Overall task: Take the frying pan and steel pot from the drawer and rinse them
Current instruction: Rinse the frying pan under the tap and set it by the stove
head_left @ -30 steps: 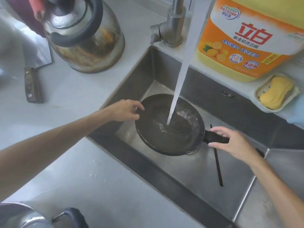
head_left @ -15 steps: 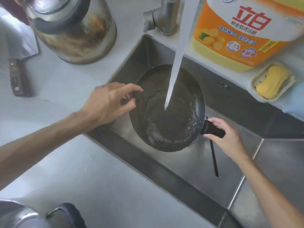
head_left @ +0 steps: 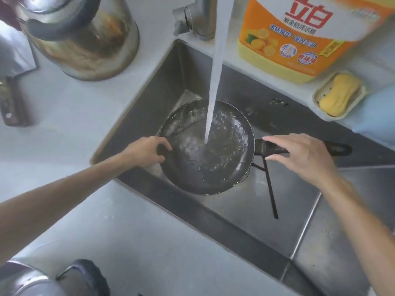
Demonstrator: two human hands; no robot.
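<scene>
The frying pan (head_left: 205, 150) sits in the steel sink (head_left: 245, 210), roughly level, with the tap's stream (head_left: 213, 82) striking its middle and water sheeting and bubbling over the dark interior. The right hand (head_left: 303, 154) is over the black handle (head_left: 335, 148), thumb under and fingers extended above it; they look loosely set rather than clamped, so the wrap is not certain. The left hand (head_left: 147, 151) has fingers curled over the pan's near-left rim, pinching it.

Handling, as a judgement: the pan is rigid metal with a matte dark coating, shallow and round. It is probably moderately heavy, more so with water pooled in it, and slippery when wet. The handle is the sound place to take it — long, flattened, with a hanging hole at its far end; the rim serves only to steady or tilt. It is not fragile, though it could clatter on the basin.

A thin black rod (head_left: 270, 189) lies on the sink floor under the handle. On the far ledge stand an orange-and-yellow plastic detergent jug (head_left: 299, 39) and a yellow soap bar (head_left: 339, 94) in a pale dish. A tarnished steel kettle (head_left: 85, 37) stands far left, with a cleaver (head_left: 12, 67) at its left — and something of steel with a dark handle (head_left: 32, 280), perhaps the pot, at the near left corner
</scene>
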